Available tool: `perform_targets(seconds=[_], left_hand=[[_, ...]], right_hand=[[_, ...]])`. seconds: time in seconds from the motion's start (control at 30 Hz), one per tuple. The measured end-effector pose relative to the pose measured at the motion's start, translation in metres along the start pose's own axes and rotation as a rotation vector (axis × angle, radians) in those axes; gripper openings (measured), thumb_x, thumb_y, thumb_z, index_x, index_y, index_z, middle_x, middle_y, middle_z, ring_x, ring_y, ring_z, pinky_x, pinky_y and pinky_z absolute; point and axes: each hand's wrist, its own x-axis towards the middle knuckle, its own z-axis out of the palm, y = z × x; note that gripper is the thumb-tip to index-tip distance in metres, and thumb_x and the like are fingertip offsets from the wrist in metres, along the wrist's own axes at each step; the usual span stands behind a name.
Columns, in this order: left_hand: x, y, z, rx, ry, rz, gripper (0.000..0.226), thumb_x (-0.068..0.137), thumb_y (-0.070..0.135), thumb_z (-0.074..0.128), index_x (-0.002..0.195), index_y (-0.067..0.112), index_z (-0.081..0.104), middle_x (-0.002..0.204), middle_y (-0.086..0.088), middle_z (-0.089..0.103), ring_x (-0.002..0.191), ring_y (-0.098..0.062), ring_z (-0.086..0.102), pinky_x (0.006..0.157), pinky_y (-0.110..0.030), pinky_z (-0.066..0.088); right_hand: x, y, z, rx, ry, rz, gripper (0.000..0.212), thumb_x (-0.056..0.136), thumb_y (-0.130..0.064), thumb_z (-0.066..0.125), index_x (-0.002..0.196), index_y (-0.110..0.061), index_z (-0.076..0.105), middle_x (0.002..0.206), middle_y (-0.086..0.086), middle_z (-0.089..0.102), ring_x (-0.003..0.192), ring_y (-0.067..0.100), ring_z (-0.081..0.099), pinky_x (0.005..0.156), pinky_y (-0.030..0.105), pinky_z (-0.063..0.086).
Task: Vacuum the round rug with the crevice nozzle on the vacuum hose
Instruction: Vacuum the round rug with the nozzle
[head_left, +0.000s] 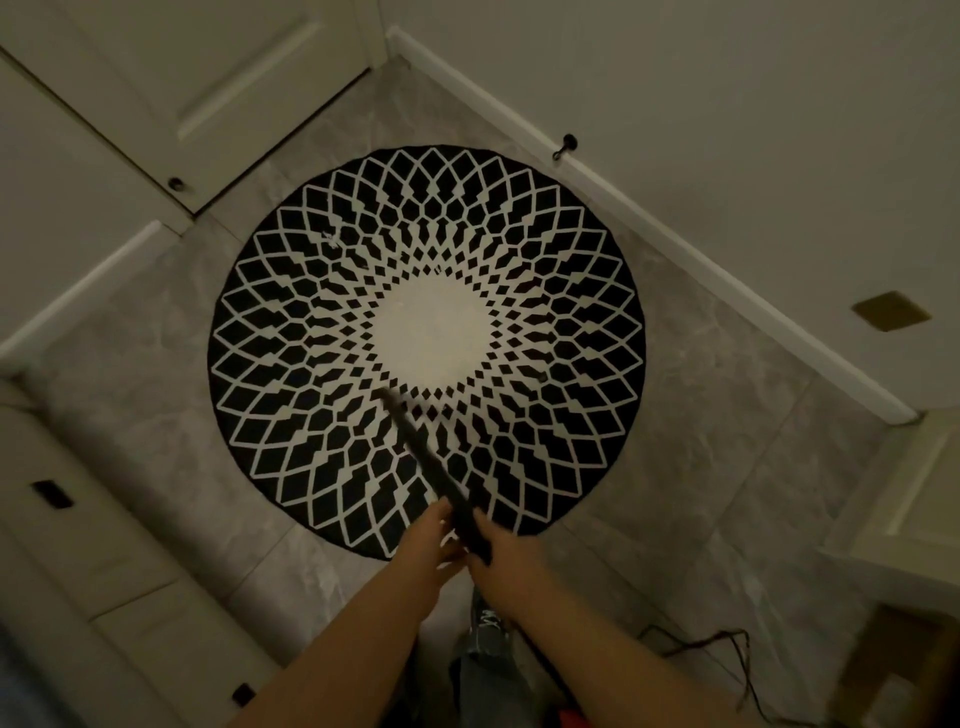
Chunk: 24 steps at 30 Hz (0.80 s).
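Gripping crevice nozzle (431, 462) with both hands, left hand (434, 535) and right hand (493, 551) wrapped round its near end, tip sitting just near-side of round rug (311, 322) pale centre; mid-pass, likely needing sweeps toward untouched far edge next.

Round rug (426, 343), black-and-white lattice with a plain pale centre, lies flat on grey stone-look floor (701, 467) between white walls and panelled doors. Black crevice nozzle (426, 457) slants down, tip at the near edge of the pale centre. Right hand (493, 545) grips its upper end; left hand (434, 535) just beside it, touching the nozzle.
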Motion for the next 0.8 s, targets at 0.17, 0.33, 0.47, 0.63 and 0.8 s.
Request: perform_targets(seconds=[0.17,0.33,0.47,0.63,0.8], left_hand=[[-0.001,0.002,-0.032,-0.003,-0.029,-0.067,0.035,0.097,0.030,0.048,0.126,0.011,0.051,0.127,-0.011,0.059,0.112,-0.027,0.058,0.094,-0.043,0.045],[0.006,0.010,-0.058,0.036,-0.021,-0.088,0.041,0.100,0.023,0.042,0.138,0.008,0.045,0.138,-0.013,0.054,0.124,-0.029,0.053,0.106,-0.045,0.040],[0.002,0.007,-0.072,0.014,0.012,-0.096,0.039,0.098,0.020,0.046,0.135,0.006,0.047,0.133,-0.015,0.057,0.120,-0.030,0.055,0.105,-0.045,0.041],[0.005,-0.004,-0.082,0.032,0.008,-0.119,0.040,0.099,0.020,0.044,0.136,0.007,0.048,0.131,-0.014,0.059,0.117,-0.029,0.057,0.105,-0.045,0.042],[0.003,-0.016,-0.089,0.046,0.010,-0.133,0.040,0.099,0.022,0.043,0.136,0.007,0.049,0.130,-0.013,0.060,0.108,-0.026,0.059,0.096,-0.040,0.044]], right_hand=[[-0.001,0.005,0.005,0.008,-0.018,0.037,0.056,0.093,-0.043,0.050,0.142,-0.051,0.026,0.127,-0.002,0.059,0.106,0.011,0.060,0.097,0.031,0.049],[0.008,-0.004,-0.017,-0.007,0.072,0.036,0.060,0.097,-0.024,0.051,0.151,-0.030,0.026,0.131,0.006,0.057,0.112,0.019,0.058,0.099,0.025,0.044],[-0.022,-0.001,0.014,-0.062,-0.046,0.036,0.057,0.095,-0.032,0.051,0.148,-0.035,0.029,0.129,0.003,0.060,0.104,0.006,0.057,0.099,0.024,0.046],[-0.032,0.016,-0.021,-0.190,0.008,0.064,0.057,0.099,-0.026,0.047,0.150,-0.033,0.024,0.130,0.008,0.059,0.108,0.014,0.058,0.091,0.021,0.044],[-0.023,0.022,-0.034,-0.168,0.179,0.129,0.056,0.098,-0.029,0.048,0.150,-0.030,0.028,0.120,0.011,0.063,0.090,0.013,0.055,0.083,0.022,0.044]])
